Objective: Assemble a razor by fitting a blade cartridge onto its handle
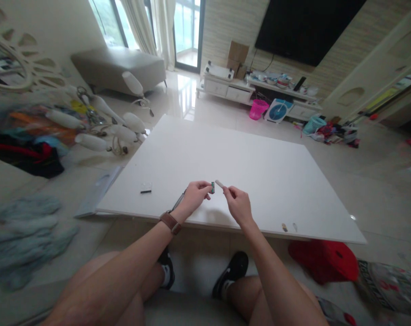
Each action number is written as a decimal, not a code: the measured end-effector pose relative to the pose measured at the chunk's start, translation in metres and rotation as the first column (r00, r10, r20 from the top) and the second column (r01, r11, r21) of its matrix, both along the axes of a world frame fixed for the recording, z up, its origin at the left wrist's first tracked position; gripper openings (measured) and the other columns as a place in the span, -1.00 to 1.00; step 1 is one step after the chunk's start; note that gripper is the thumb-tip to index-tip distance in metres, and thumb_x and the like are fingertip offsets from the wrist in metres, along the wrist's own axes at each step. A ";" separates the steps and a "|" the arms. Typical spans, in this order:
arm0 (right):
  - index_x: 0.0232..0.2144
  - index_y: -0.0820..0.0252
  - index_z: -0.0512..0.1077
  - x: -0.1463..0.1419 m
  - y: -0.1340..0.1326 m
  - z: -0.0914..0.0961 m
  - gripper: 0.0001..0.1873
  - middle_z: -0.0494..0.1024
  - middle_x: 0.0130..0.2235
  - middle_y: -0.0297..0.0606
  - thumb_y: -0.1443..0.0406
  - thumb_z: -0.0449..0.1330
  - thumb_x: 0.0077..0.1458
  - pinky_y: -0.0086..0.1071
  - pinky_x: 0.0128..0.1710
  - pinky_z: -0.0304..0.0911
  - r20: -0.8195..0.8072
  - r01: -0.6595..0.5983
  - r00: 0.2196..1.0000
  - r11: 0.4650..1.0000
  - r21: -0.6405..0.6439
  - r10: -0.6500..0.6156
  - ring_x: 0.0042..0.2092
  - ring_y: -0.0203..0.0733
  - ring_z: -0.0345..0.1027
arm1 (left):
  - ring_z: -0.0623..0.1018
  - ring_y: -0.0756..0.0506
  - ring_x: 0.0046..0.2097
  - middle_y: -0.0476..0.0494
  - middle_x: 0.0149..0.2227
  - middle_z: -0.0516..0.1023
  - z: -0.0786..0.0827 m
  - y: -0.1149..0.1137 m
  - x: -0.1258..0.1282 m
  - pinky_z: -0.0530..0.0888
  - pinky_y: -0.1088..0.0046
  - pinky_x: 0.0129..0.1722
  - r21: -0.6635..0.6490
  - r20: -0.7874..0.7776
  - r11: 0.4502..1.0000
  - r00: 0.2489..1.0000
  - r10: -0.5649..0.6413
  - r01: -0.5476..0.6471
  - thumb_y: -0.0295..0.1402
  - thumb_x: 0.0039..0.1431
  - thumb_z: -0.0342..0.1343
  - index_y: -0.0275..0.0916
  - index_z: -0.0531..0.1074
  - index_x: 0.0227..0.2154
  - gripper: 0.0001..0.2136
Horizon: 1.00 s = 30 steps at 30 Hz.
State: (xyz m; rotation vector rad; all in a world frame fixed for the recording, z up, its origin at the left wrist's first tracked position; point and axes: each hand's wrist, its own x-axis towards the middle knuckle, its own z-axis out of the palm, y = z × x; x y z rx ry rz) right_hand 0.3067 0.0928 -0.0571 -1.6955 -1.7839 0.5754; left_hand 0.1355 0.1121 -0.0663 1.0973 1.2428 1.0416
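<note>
At the bottom we see our black shoes (pixel 238 265). In the middle, our left hand (pixel 194 194) pinches a little green piece (pixel 212 187). Our right hand (pixel 238 203) pinches a thin gray stick (pixel 219 183) just beside it. The white table (pixel 232 154) is under both. At upper right hangs a big black TV (pixel 303 27).

On the surface (pixel 242 154), a strip (pixel 146 192) lies left of the hands (pixel 196 194) and two pieces (pixel 284 227) right of them by the near edge, with a lamp (pixel 92 142) ahead-left and a basket (pixel 258 110) and fan (pixel 278 110) ahead-right beyond it.
</note>
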 end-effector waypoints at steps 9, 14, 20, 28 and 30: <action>-0.56 0.14 0.38 0.002 0.001 -0.001 -0.49 0.29 -0.61 -0.38 -0.04 0.01 0.27 -0.37 -0.47 -0.11 0.003 -0.031 1.000 1.000 0.001 0.031 -0.52 -0.29 0.10 | 0.46 0.02 -0.51 -0.12 -0.44 0.57 0.002 -0.001 0.000 0.39 0.48 -0.45 0.002 0.008 1.000 1.000 -0.005 0.005 -0.36 0.00 0.12 -0.31 0.55 -0.44 -0.85; -0.58 0.15 0.37 0.003 0.002 -0.001 -0.47 0.28 -0.61 -0.37 -0.04 0.00 0.27 -0.37 -0.47 -0.11 0.016 0.017 1.000 1.000 0.011 -0.017 -0.53 -0.29 0.09 | 0.45 0.02 -0.52 -0.11 -0.45 0.56 0.003 -0.001 0.001 0.39 0.49 -0.45 -0.006 0.004 1.000 1.000 0.007 -0.007 -0.37 0.00 0.13 -0.32 0.54 -0.45 -0.86; -0.55 0.14 0.43 0.004 0.002 -0.002 -0.49 0.30 -0.61 -0.37 -0.05 0.03 0.25 -0.37 -0.47 -0.09 0.014 -0.065 0.998 0.998 -0.011 0.065 -0.51 -0.28 0.12 | 0.46 0.02 -0.50 -0.12 -0.43 0.56 0.003 -0.002 0.001 0.39 0.49 -0.45 0.008 0.004 1.000 1.000 -0.004 0.004 -0.37 0.01 0.12 -0.32 0.55 -0.43 -0.86; -0.53 0.15 0.47 0.007 0.004 -0.002 -0.49 0.34 -0.60 -0.37 -0.04 0.03 0.25 -0.39 -0.47 -0.09 0.054 -0.027 0.998 0.999 -0.021 0.028 -0.51 -0.30 0.13 | 0.46 0.03 -0.51 -0.11 -0.43 0.57 -0.001 0.000 0.001 0.41 0.49 -0.45 0.013 -0.009 1.000 1.000 -0.013 0.013 -0.35 0.01 0.12 -0.33 0.55 -0.42 -0.84; -0.53 0.15 0.48 0.006 0.003 0.000 -0.50 0.35 -0.59 -0.37 -0.03 0.03 0.25 -0.39 -0.47 -0.11 0.087 0.018 0.996 1.000 -0.011 -0.017 -0.51 -0.31 0.13 | 0.46 0.03 -0.51 -0.11 -0.43 0.57 -0.001 0.000 0.002 0.41 0.50 -0.45 0.012 -0.020 1.000 1.000 -0.009 0.010 -0.34 0.01 0.13 -0.33 0.55 -0.42 -0.83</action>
